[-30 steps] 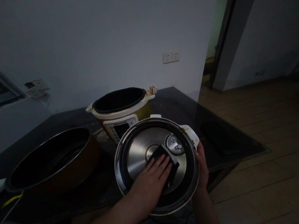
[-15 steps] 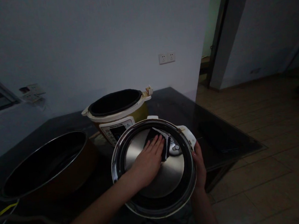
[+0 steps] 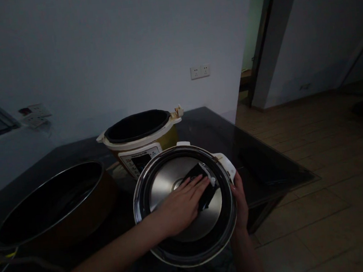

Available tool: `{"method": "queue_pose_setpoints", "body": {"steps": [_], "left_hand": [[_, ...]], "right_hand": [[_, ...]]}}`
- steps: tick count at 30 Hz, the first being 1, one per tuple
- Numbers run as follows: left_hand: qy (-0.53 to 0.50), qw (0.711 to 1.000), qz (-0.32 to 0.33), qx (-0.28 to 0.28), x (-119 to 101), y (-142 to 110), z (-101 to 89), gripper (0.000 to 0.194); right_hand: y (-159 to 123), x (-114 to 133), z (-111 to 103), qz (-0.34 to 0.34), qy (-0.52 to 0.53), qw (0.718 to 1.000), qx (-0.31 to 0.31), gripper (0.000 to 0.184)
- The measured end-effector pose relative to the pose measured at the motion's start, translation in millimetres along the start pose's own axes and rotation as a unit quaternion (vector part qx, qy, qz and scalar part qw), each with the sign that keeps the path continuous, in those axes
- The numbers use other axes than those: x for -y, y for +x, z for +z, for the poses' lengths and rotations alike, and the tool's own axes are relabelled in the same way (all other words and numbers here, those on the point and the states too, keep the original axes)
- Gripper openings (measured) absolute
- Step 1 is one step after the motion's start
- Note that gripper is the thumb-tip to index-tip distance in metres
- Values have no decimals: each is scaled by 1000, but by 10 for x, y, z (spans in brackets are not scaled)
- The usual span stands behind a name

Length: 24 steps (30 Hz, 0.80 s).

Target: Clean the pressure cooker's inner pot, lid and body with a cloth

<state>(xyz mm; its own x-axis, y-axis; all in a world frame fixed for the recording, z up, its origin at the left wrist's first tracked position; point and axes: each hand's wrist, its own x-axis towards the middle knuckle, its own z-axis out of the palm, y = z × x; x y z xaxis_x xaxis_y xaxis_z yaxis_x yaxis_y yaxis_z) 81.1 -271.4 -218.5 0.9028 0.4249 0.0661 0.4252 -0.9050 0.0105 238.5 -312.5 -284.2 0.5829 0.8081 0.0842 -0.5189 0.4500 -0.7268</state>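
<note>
Pressing flat on a folded black cloth with a pale edge [image 3: 208, 196], the person's left hand [image 3: 181, 208] lies open, its fingers stretched out together. The cloth rests against the brushed-steel inner face of a round cooker lid with a black ring and a shiny metal rim [image 3: 209, 225]. The right hand [image 3: 241, 205] grips the lid's right edge, just below a white plastic handle [image 3: 226, 166]. The lid is tilted so that its inner face shows, at the near side of a dark, glossy desk [image 3: 261, 162]; whether it touches the desk cannot be told.

Beyond the lid, slightly left, stands an uncovered yellow-green and white electric cooker with a front control panel [image 3: 169, 138], its interior dark. To the left, near, sits a wide, round brown pot with a dark inside [image 3: 89, 215]. On the far side rises a pale, plain wall [image 3: 112, 53] with a white double socket [image 3: 200, 71]. At right is a tan tiled floor [image 3: 325, 225]. The room is dim.
</note>
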Motion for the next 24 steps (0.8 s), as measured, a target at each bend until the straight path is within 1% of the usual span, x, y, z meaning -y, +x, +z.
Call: {"method": "queue_pose_setpoints", "body": {"steps": [3, 7, 9, 12, 14, 20, 24], "left_hand": [[-20, 1000, 17, -9, 89, 59, -30, 73], [-35, 998, 52, 12, 201, 103, -109, 74], [-33, 997, 63, 21, 227, 120, -159, 73], [-24, 997, 75, 18, 214, 151, -191, 71], [-15, 997, 70, 9, 176, 170, -162, 71], [14, 999, 18, -26, 40, 165, 20, 72], [13, 1000, 7, -28, 25, 104, 60, 73]], "right_hand": [[-4, -12, -10, -2, 3, 1000, 12, 52], [-6, -32, -12, -20, -1, 1000, 20, 52], [-3, -47, -22, -31, -6, 999, 21, 53], [6, -67, -46, -41, -15, 999, 15, 56], [7, -74, -57, -35, -18, 999, 9, 57], [2, -80, -73, -26, -10, 1000, 13, 58], [14, -61, -75, -13, -28, 999, 10, 57]]}}
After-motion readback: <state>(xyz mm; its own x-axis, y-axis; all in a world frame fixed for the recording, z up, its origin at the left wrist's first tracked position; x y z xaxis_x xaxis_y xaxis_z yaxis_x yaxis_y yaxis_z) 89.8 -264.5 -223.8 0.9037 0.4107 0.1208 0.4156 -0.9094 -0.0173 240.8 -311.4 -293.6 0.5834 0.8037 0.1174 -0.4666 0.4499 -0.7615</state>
